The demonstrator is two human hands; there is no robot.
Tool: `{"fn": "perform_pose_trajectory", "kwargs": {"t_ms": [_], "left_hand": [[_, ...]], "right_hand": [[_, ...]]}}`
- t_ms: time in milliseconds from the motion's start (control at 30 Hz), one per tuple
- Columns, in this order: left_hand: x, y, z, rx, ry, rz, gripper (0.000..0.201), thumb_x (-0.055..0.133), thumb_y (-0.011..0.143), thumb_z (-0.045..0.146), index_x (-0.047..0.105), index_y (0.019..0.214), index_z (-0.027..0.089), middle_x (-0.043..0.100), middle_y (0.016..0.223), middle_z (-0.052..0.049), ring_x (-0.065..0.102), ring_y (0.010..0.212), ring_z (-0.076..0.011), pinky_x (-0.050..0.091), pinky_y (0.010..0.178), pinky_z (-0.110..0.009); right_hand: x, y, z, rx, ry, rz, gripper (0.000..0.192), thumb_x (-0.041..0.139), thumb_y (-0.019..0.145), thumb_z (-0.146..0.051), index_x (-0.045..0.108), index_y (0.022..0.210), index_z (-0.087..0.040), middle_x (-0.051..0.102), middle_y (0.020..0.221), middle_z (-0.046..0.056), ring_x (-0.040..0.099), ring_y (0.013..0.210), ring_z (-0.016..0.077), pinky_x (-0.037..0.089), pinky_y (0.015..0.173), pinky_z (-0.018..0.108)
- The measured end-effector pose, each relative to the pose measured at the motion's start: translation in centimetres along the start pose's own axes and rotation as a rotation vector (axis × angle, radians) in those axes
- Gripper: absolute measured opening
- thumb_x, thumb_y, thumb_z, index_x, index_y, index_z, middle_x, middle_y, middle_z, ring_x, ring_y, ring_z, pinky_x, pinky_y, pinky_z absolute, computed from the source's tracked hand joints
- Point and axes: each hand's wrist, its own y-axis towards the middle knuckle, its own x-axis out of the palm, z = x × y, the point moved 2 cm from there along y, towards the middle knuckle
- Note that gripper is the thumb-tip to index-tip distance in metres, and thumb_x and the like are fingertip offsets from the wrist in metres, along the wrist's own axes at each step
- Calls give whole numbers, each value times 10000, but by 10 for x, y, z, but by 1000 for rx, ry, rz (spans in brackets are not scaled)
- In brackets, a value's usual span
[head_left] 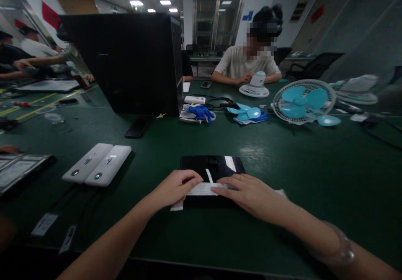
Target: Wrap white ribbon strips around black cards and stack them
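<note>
A black flat case (194,163) lies on the green table in front of me, with a shiny pale patch at its upper right. Across it runs a white lined paper strip (200,189), and a thin white sliver (209,175) sticks up from it. My left hand (179,184) is closed at the strip's left part, thumb and forefinger pinched together on its upper edge. My right hand (254,194) grips its right part between thumb and fingers. Another pale piece (176,205) shows below my left hand; its link to the strip is unclear.
Two white power banks (98,165) with cables lie to the left, near a black phone (138,127). A large black box (125,62) stands behind. Blue gloves (201,113), blue fan blades (245,111) and a fan (303,101) lie farther back. A person (246,62) sits opposite, handling a fan part.
</note>
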Motion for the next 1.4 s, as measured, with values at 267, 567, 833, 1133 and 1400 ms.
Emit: {"fn": "perform_pose_trajectory", "kwargs": {"t_ms": [267, 567, 833, 1133, 1400], "left_hand": [[-7, -5, 8, 35, 409, 42, 288, 456, 927, 424, 659, 1013, 239, 674, 911, -20, 595, 771, -168, 400, 648, -277], [2, 2, 5, 108, 618, 161, 231, 540, 877, 422, 642, 856, 216, 604, 847, -18, 533, 788, -179, 362, 624, -284], [4, 5, 0, 118, 546, 187, 139, 584, 846, 353, 618, 841, 219, 585, 839, -2, 529, 786, -183, 376, 678, -310], [-11, 3, -7, 97, 114, 487, 286, 503, 893, 441, 581, 770, 195, 555, 730, -3, 505, 672, -160, 367, 601, -274], [-22, 7, -20, 103, -428, 647, 306, 547, 877, 427, 527, 680, 193, 433, 629, 41, 417, 611, -119, 338, 589, -231]], "right_hand": [[2, -3, 4, 6, -61, -38, 539, 489, 890, -143, 437, 1400, -311, 537, 1279, 75, 576, 1023, 233, 507, 836, 428], [7, 0, 0, 23, -20, -17, 418, 456, 938, -229, 509, 1347, -295, 530, 1244, 70, 530, 1076, 223, 467, 909, 426], [7, 3, -3, 33, 57, 13, 390, 472, 944, -377, 553, 1315, -284, 513, 1271, 72, 485, 1166, 240, 426, 982, 441], [4, -1, 7, 36, 122, 89, 466, 506, 930, -407, 478, 1377, -275, 449, 1409, 59, 431, 1270, 234, 379, 1046, 467], [7, 1, 4, -65, 76, 53, 372, 482, 942, -431, 607, 1247, -259, 436, 1426, 70, 398, 1305, 238, 331, 1080, 471]]}}
